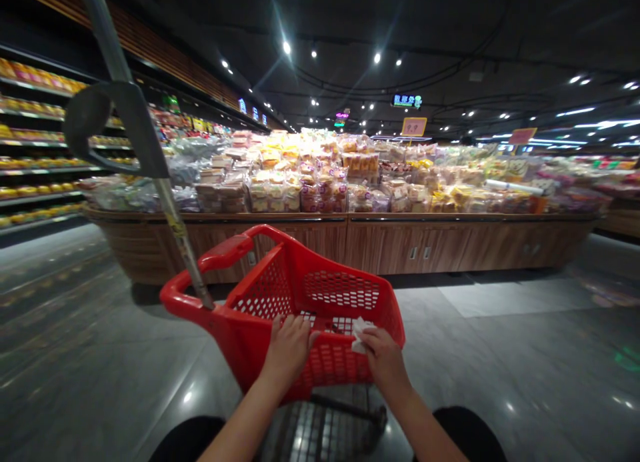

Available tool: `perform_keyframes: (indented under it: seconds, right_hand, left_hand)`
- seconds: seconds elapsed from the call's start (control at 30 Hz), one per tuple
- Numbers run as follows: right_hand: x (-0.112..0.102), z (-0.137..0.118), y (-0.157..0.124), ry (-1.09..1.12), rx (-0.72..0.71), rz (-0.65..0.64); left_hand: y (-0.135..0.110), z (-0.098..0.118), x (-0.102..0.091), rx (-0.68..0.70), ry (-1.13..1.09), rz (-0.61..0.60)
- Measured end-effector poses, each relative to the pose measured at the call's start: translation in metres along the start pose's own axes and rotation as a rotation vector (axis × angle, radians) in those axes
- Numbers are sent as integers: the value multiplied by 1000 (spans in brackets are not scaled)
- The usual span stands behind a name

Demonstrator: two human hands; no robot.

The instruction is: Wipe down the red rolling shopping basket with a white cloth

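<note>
Supermarket aisle with a long wooden bench (345,243) heaped with bagged bakery goods (320,182) ahead. Nearer, a red shopping cart (320,302) stands on the tiled floor (500,355). The left hand's (287,354) fingers curl over the cart's rim; the right hand's (385,361) fingers pinch a white tissue (361,334) against it.

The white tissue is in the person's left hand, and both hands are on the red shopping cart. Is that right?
Not quite: the white tissue is at the right hand, not the left hand. The head view shows it. The rest is right: both hands are on the rim of the red shopping cart.
</note>
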State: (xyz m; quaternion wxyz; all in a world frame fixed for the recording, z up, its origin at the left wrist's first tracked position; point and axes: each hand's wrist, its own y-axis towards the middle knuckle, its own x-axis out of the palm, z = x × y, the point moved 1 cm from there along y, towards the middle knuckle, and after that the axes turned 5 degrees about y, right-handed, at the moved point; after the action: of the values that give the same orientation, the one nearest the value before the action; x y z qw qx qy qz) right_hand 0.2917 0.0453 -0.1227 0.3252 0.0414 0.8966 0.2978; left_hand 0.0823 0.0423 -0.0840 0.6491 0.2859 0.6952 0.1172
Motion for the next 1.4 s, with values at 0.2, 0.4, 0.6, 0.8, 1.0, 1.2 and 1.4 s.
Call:
perform_keyframes:
  seconds: [0.2, 0.4, 0.6, 0.8, 1.0, 1.2, 1.4]
  right_hand:
    - [37, -46, 27, 6, -130, -126]
    - [-4, -7, 0, -19, -71, -117]
    - [-36, 44, -40, -63, -89, 57]
    - [-7, 19, -39, 15, -164, 60]
    - [-36, 42, -46, 56, -13, 121]
    - [-46, 53, -48, 195, 287, 356]
    - [-7, 36, -48, 249, 318, 326]
  left_hand:
    - [-1, -3, -5, 14, -4, -1]
    - [-3, -22, -8, 15, -27, -27]
    - [-1, -34, -7, 25, -48, -55]
    - [-2, -41, -5, 39, -53, -49]
    - [-2, -54, -9, 69, -66, -90]
    - [2, -1, -18, 24, -161, 9]
    - [-1, 88, 3, 62, -298, -87]
